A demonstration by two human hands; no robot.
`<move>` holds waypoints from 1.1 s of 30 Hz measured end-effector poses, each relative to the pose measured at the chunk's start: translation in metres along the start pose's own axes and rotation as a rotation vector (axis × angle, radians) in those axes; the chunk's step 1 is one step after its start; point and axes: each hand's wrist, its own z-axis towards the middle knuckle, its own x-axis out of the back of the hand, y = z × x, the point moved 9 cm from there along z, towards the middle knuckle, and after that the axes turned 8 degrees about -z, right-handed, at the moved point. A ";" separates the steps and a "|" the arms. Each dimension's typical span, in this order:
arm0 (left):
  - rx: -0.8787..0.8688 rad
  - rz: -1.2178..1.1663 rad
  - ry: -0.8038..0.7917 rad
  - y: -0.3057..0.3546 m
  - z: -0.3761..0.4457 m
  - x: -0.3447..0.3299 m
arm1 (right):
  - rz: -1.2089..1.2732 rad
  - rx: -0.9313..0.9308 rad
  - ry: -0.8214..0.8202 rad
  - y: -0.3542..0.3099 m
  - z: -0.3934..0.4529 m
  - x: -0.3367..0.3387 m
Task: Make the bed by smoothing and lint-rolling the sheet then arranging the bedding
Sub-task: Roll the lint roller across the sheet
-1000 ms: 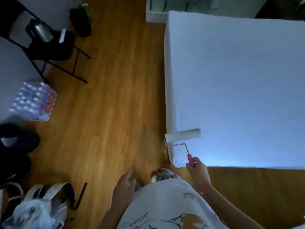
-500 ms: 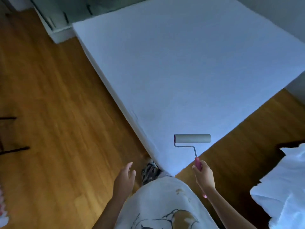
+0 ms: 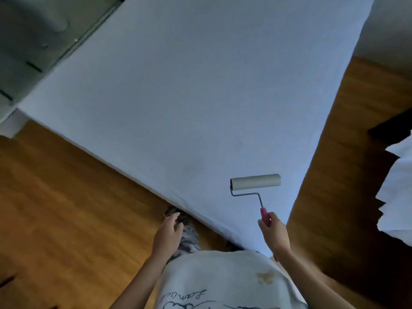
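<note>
— What's in front of her?

— The bed [image 3: 200, 85], its sheet [image 3: 223, 130] stretched flat and running up and away from both hands. Off beyond her right hand [image 3: 275, 234] a pile of white bedding [image 3: 399, 192] sits on the wooden floor [image 3: 55, 208].

— And the roller?

— The lint roller [image 3: 255, 181] stands just above that right hand, its drum over the near corner of the sheet; whether it touches the cloth I cannot tell. Her fingers are curled round the pink handle [image 3: 265, 216].

— The other hand?

— The left hand [image 3: 168, 234] hangs loose beside her hip, fingers relaxed, holding nothing.

— Easy tool to handle?

— I'd judge it light and stiff, with a thin wire neck. The handle is the right hold; the drum is likely tacky. The sheet is soft and may drag and pucker under it.
</note>
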 end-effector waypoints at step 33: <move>-0.602 0.553 0.153 0.028 0.512 -0.087 | 0.169 -0.196 0.443 -0.124 0.342 -0.098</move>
